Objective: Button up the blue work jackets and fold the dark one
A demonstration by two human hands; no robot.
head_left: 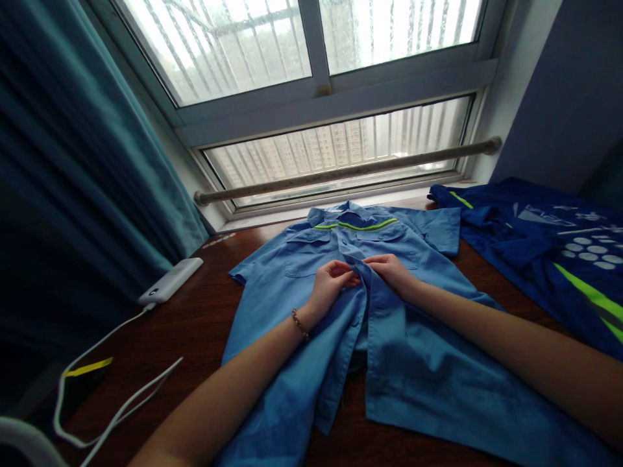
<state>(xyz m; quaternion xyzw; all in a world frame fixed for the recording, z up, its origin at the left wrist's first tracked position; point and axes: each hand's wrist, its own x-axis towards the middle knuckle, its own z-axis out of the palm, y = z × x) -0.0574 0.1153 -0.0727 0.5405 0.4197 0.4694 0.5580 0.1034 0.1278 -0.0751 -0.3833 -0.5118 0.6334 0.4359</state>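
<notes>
A light blue short-sleeved shirt (287, 311) lies spread on the dark wooden table (195, 337), collar toward the window. Yellow-green piping runs across its chest above two flap pockets. At mid-placket my left hand (333, 282) pinches one front edge, a beaded bracelet on its wrist. Close beside it, my right hand (389, 269) grips the other front edge between thumb and fingers. Below the hands the two fronts hang apart, with buttons along the left one. Whatever button lies between my fingertips is hidden.
A darker blue garment (525, 227) with white print and a yellow-green stripe lies at the right. On the left are a white power bank (170, 281) with a white cable (117, 415), and a teal curtain (97, 130). A metal rail (350, 172) crosses the window behind.
</notes>
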